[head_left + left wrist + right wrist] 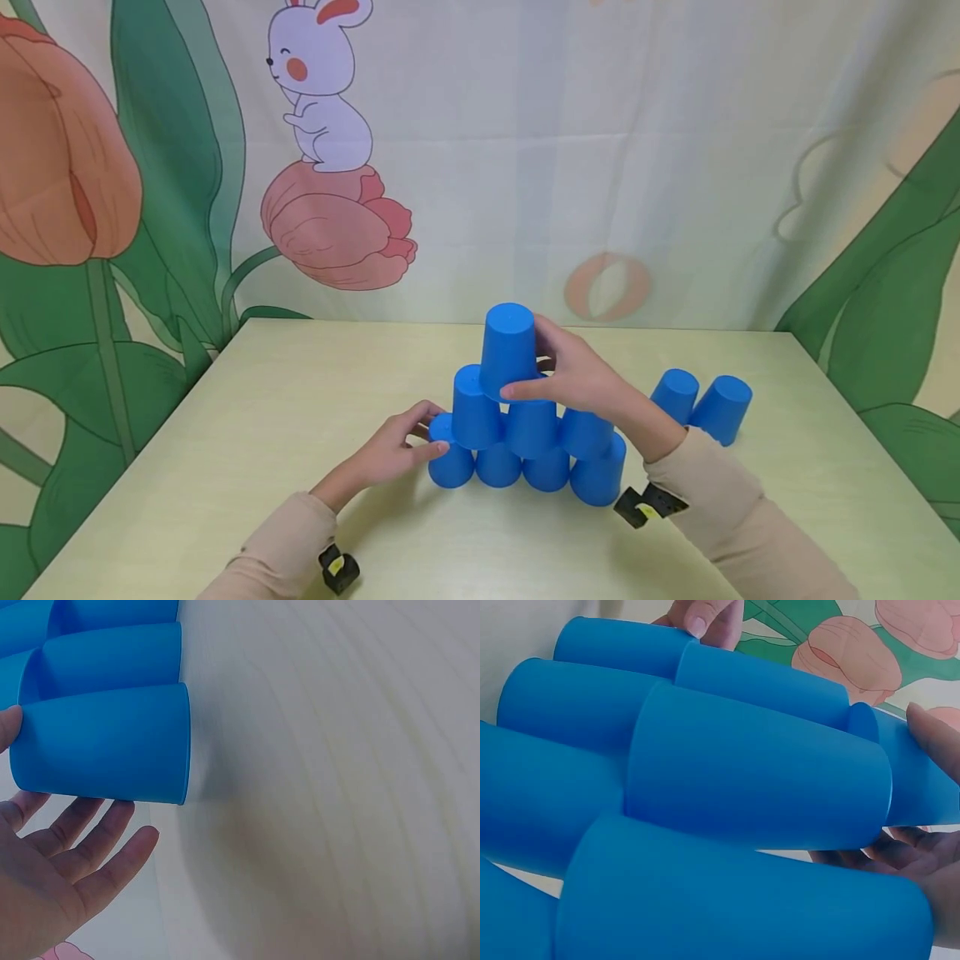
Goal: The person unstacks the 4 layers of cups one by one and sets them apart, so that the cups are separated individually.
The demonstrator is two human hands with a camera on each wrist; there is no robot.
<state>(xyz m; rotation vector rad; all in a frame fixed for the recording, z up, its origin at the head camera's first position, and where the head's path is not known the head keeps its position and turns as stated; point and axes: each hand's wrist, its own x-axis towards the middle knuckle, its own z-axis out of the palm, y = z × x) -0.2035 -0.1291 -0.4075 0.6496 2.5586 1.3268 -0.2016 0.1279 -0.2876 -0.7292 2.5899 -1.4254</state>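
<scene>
Upside-down blue cups form a stepped stack, several in the bottom row (498, 467) and three in the row above (531, 433). My right hand (581, 375) grips one more blue cup (508, 346) at the top, thumb in front and fingers behind. This cup's lower rim overlaps the left and middle cups of the second row in the head view. Low at the left, my left hand (390, 446) holds the end cup of the bottom row (105, 742) between thumb and fingers. The right wrist view shows the right thumb (934, 739) against the top cup (915, 765).
Two more blue cups stand at the right of the table, one upright upside down (675, 396) and one beside it leaning (722, 408). The pale wooden table (262, 417) ends at a printed curtain (465, 167) with a rabbit and tulips.
</scene>
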